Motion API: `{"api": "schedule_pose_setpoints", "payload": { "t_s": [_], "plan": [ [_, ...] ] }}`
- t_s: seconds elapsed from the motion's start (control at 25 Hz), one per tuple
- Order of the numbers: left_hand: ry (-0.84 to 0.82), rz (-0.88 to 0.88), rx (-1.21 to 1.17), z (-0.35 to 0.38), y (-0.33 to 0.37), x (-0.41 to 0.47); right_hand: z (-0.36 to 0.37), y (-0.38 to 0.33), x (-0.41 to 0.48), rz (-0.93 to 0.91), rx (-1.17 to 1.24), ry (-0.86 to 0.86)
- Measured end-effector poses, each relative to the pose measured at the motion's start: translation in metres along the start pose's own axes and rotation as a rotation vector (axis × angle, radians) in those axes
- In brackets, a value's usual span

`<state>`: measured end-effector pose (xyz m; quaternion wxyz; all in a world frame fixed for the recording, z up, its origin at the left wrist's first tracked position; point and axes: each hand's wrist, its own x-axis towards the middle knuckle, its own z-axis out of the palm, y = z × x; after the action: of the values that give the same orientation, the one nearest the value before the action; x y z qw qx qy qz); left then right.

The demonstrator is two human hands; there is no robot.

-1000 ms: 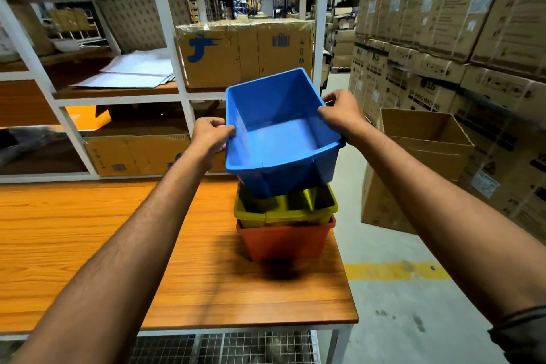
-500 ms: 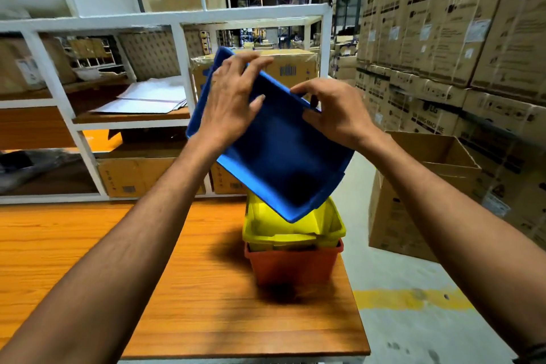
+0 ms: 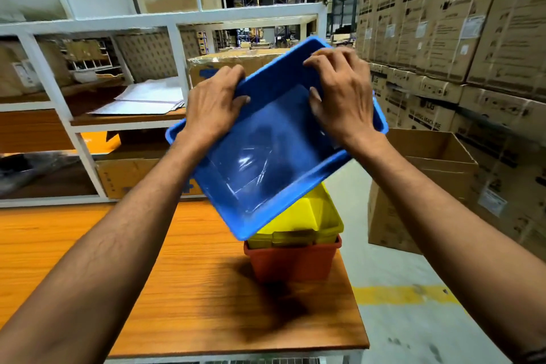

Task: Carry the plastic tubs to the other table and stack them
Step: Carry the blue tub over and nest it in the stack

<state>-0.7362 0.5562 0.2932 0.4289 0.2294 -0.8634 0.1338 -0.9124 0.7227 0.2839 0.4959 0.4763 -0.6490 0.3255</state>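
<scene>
A blue plastic tub (image 3: pixel 266 168) hangs in the air, tilted with its open inside facing me, above two stacked tubs. My left hand (image 3: pixel 214 106) grips its left rim, fingers curled over the edge. My right hand (image 3: pixel 339 97) grips the far right rim, thumb inside the tub. Below, a yellow tub (image 3: pixel 310 221) sits nested in an orange-red tub (image 3: pixel 292 260), which stands on the wooden table (image 3: pixel 177 289) near its right edge.
A white metal shelf rack (image 3: pixel 177 21) with papers and cardboard boxes stands behind the table. An open cardboard box (image 3: pixel 428 186) sits on the floor to the right. Stacked appliance cartons (image 3: pixel 458 23) line the right side. A yellow floor line (image 3: pixel 399 294) runs beside the table.
The blue tub was turned over from showing its underside to showing its open inside. Both hands shifted their hold to the rims. The stack below stayed put.
</scene>
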Motion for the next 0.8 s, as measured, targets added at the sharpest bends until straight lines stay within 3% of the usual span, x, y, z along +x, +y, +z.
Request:
{"api": "schedule_pose_setpoints", "payload": {
  "t_s": [0.16,0.36,0.48,0.64,0.72,0.8],
  "plan": [
    [0.052,-0.346,-0.248,0.003,-0.007,-0.005,0.0,-0.008,-0.032,0.233,0.09,-0.017],
    [0.114,-0.512,-0.355,0.012,-0.008,-0.01,0.014,-0.014,-0.062,0.668,0.36,-0.041],
    [0.095,-0.661,-0.553,0.024,-0.015,-0.018,0.026,-0.012,-0.067,0.871,0.644,-0.241],
    [0.176,-0.755,-0.72,0.038,-0.01,-0.031,0.024,-0.006,-0.062,0.885,0.927,-0.401],
    [0.195,-0.724,-0.726,0.04,-0.01,-0.037,0.017,0.001,-0.056,0.809,1.044,-0.475],
    [0.16,-0.631,-0.758,0.041,-0.013,-0.043,0.016,0.01,-0.055,0.706,1.003,-0.505]
  ]
}}
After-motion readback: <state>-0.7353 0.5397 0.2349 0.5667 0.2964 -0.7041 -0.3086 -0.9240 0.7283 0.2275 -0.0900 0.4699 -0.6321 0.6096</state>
